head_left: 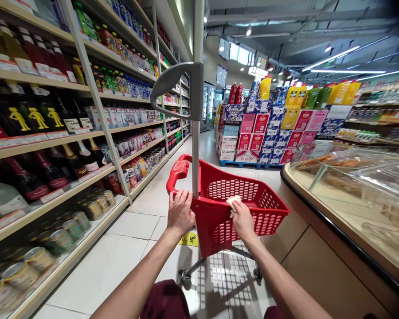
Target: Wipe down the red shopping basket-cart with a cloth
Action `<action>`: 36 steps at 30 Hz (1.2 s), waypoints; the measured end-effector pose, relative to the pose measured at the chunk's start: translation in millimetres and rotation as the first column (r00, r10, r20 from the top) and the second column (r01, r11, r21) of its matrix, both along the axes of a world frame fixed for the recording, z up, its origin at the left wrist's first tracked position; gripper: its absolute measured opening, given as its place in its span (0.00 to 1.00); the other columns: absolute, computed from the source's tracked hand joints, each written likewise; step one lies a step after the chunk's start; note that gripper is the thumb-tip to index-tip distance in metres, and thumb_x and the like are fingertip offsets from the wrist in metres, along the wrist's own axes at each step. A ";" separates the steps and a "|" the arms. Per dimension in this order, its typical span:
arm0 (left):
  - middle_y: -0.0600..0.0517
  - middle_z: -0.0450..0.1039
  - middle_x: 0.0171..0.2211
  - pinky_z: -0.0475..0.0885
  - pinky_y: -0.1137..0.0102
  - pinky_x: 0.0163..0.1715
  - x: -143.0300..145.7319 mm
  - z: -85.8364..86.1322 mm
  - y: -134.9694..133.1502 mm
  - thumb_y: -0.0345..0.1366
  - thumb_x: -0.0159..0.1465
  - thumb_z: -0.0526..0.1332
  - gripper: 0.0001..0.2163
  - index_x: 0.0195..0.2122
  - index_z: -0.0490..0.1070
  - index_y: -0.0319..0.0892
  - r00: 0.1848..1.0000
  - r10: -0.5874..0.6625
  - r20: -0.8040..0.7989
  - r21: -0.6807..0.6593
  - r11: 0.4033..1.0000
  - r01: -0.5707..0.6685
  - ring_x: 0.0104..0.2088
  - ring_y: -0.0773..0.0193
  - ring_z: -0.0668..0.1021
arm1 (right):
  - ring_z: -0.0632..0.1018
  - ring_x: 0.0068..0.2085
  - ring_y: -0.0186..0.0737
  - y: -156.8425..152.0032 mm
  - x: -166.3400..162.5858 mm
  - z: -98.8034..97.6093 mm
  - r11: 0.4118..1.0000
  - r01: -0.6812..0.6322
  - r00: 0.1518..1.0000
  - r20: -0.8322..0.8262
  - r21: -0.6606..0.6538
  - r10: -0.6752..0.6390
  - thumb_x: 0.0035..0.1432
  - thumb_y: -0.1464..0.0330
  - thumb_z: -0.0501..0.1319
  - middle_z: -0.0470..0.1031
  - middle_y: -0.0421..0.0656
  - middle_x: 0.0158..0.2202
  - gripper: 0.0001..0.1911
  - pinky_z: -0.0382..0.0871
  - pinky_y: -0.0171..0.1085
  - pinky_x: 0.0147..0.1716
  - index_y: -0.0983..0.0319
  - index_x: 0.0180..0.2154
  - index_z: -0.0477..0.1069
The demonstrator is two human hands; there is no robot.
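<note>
A red plastic shopping basket cart (216,230) stands right in front of me, with holes in its sides and a grey upright pole (195,155) topped by a grey looped handle (196,93). My left hand (180,210) is wrapped over the cart's near left edge, just below the red curved grip (178,170). In my right hand (243,220) a crumpled off-white cloth (233,203) is pinched, pressed against the rim on the near side. The inside of the basket shows only in part.
Shelves of bottles and cans (86,173) line the left. A glass-sided bakery counter (339,199) stands close on the right. Ahead are stacked drink cartons (252,133) on a blue pallet. Casters (185,275) carry the cart on the tiled floor (133,235).
</note>
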State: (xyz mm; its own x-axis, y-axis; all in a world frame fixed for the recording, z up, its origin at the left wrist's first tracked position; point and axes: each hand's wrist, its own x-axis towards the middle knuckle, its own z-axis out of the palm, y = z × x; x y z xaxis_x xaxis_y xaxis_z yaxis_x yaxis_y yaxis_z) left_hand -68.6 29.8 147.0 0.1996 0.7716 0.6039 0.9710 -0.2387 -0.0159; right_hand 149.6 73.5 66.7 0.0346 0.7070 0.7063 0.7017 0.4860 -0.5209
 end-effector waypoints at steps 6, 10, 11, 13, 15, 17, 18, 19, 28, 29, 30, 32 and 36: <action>0.48 0.67 0.52 0.49 0.57 0.59 1.4 11.6 -8.1 0.30 0.53 0.53 0.22 0.51 0.64 0.41 0.993 -0.116 0.003 -0.043 0.992 0.116 0.54 0.57 0.64 | 0.59 0.59 0.41 -29.2 -81.7 27.2 0.921 -0.350 0.937 0.081 0.170 0.341 0.55 0.78 0.48 0.62 0.46 0.57 0.26 0.58 0.47 0.56 0.59 0.55 0.60; 0.47 0.65 0.53 0.53 0.57 0.58 -10.0 18.3 -5.2 0.28 0.52 0.52 0.23 0.51 0.64 0.40 0.994 -0.071 0.080 -0.005 0.997 0.072 0.55 0.57 0.64 | 0.62 0.58 0.43 -25.9 -37.2 3.3 0.971 -0.221 0.975 0.042 0.096 0.218 0.55 0.78 0.47 0.66 0.48 0.53 0.23 0.60 0.50 0.55 0.61 0.51 0.66; 0.46 0.65 0.53 0.54 0.57 0.57 -12.0 18.9 -3.5 0.28 0.51 0.52 0.23 0.50 0.64 0.38 0.994 -0.048 0.101 0.004 0.999 0.047 0.55 0.56 0.63 | 0.65 0.56 0.44 -24.5 -23.0 2.1 0.985 -0.160 0.987 0.011 0.065 0.159 0.55 0.77 0.47 0.68 0.48 0.52 0.23 0.61 0.50 0.54 0.61 0.50 0.68; 0.45 0.65 0.52 0.57 0.59 0.56 -12.9 18.9 -0.3 0.27 0.51 0.53 0.22 0.49 0.65 0.37 0.991 -0.044 0.123 0.012 0.999 0.043 0.56 0.56 0.63 | 0.68 0.53 0.45 -24.8 -5.6 19.2 0.996 -0.071 0.997 -0.041 0.054 0.073 0.55 0.75 0.47 0.69 0.49 0.49 0.22 0.63 0.50 0.53 0.62 0.49 0.69; 0.45 0.67 0.50 0.57 0.61 0.56 -9.4 18.1 1.4 0.28 0.51 0.53 0.21 0.47 0.66 0.38 0.989 -0.072 0.129 0.022 0.997 0.070 0.55 0.56 0.64 | 0.67 0.54 0.44 -27.7 -6.2 65.3 0.985 -0.050 0.996 -0.064 0.167 0.062 0.57 0.74 0.47 0.68 0.47 0.51 0.22 0.61 0.49 0.54 0.61 0.51 0.66; 0.46 0.68 0.48 0.56 0.60 0.57 -2.5 16.9 0.8 0.28 0.50 0.54 0.20 0.47 0.67 0.38 0.985 -0.105 0.137 0.038 0.994 0.100 0.54 0.56 0.65 | 0.62 0.58 0.43 -26.7 -18.2 128.7 0.916 -0.076 0.995 -0.030 0.394 0.096 0.58 0.74 0.46 0.63 0.43 0.55 0.22 0.57 0.49 0.57 0.59 0.54 0.62; 0.46 0.68 0.48 0.55 0.59 0.57 1.8 16.4 -0.2 0.28 0.50 0.54 0.20 0.46 0.66 0.38 0.982 -0.128 0.141 0.042 0.991 0.124 0.53 0.56 0.65 | 0.58 0.60 0.43 -23.2 -24.5 159.5 0.870 -0.110 0.994 0.026 0.481 0.111 0.59 0.74 0.46 0.61 0.41 0.57 0.22 0.55 0.50 0.58 0.59 0.55 0.61; 0.46 0.68 0.48 0.55 0.58 0.57 6.4 16.0 -1.6 0.28 0.50 0.54 0.20 0.46 0.66 0.39 0.977 -0.155 0.147 0.043 0.988 0.150 0.53 0.56 0.65 | 0.55 0.61 0.43 -17.7 -29.4 185.1 0.833 -0.145 0.989 0.091 0.535 0.114 0.60 0.74 0.46 0.61 0.39 0.57 0.22 0.52 0.51 0.59 0.58 0.55 0.60; 0.46 0.70 0.45 0.58 0.55 0.55 47.8 14.1 -15.6 0.28 0.49 0.54 0.20 0.45 0.67 0.41 0.887 -0.390 0.247 0.076 0.921 0.383 0.49 0.55 0.68 | 0.59 0.59 0.39 -10.9 15.5 92.0 0.824 -0.458 0.797 0.565 0.334 0.215 0.61 0.73 0.47 0.69 0.43 0.51 0.20 0.58 0.48 0.57 0.58 0.54 0.62; 0.46 0.70 0.45 0.58 0.55 0.55 51.2 15.1 -15.4 0.28 0.49 0.54 0.20 0.45 0.67 0.41 0.869 -0.424 0.256 0.083 0.905 0.417 0.49 0.55 0.69 | 0.61 0.59 0.39 -17.0 21.9 80.2 0.836 -0.460 0.807 0.534 0.300 0.253 0.60 0.72 0.47 0.69 0.44 0.51 0.20 0.60 0.47 0.56 0.58 0.54 0.62; 0.47 0.71 0.45 0.59 0.56 0.54 53.8 16.7 -14.2 0.28 0.49 0.54 0.20 0.45 0.67 0.41 0.847 -0.462 0.263 0.081 0.885 0.458 0.49 0.56 0.69 | 0.62 0.58 0.40 -22.2 26.7 74.2 0.857 -0.443 0.829 0.483 0.262 0.282 0.60 0.72 0.48 0.67 0.45 0.53 0.21 0.61 0.47 0.55 0.58 0.54 0.61; 0.48 0.71 0.45 0.57 0.56 0.56 56.8 21.2 -8.9 0.28 0.51 0.54 0.20 0.47 0.65 0.41 0.816 -0.500 0.290 0.063 0.861 0.505 0.48 0.59 0.70 | 0.64 0.57 0.40 -28.6 31.5 75.2 0.912 -0.362 0.898 0.334 0.194 0.285 0.58 0.74 0.48 0.65 0.45 0.55 0.22 0.63 0.45 0.54 0.58 0.54 0.62; 0.48 0.68 0.50 0.49 0.48 0.57 59.4 29.2 7.2 0.34 0.59 0.51 0.13 0.45 0.66 0.43 0.874 -0.332 0.355 -0.021 0.932 0.363 0.54 0.57 0.65 | 0.69 0.53 0.41 -29.8 30.2 86.8 0.975 -0.215 0.973 0.102 0.057 0.209 0.50 0.76 0.48 0.69 0.45 0.51 0.24 0.64 0.45 0.53 0.60 0.48 0.68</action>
